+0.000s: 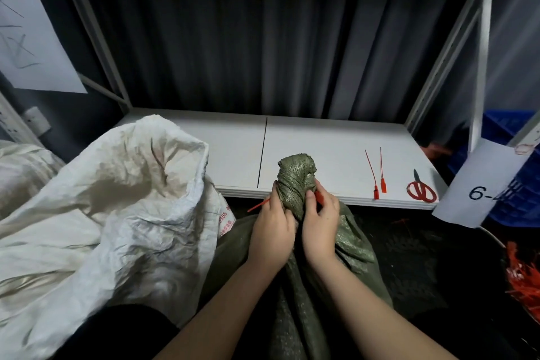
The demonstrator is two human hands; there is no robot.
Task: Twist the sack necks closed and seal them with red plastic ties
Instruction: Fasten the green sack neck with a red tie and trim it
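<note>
Right, both hands are on the green sack (295, 184), which stands between the person's knees just in front of the white shelf (336, 149). Its neck is twisted into a tight rope w/ a knob of cloth bunched above the grip. Left hand (273, 231) is wrapped round the neck from the left, fingers curled hard on the cloth. Right hand (320, 225) grips from the other side, thumb up against the twist, pinching the head end of a red tie (319, 197). The tie's thin tail (257, 205) pokes out left past the left hand, so it looks looped behind the neck, tho the loop itself is hidden.

Looks like the sealing step: tail likely needs feeding into the lock head, then pulling snug. To do it well, I'd say keep the left hand clamped so the twist can't unwind, seat the loop below the knob, not on it, and pull straight, no slack. Can't tell if the tail is threaded yet; fingers cover the lock.

Two spare ties (378, 175) lie on the shelf to the right, red scissors (422, 190) just beside them. A white sack (117, 199) slumps open at the left, neck not twisted, so that one's prob. next. More red ties (523, 280) sit in a dark bin, far right.
</note>
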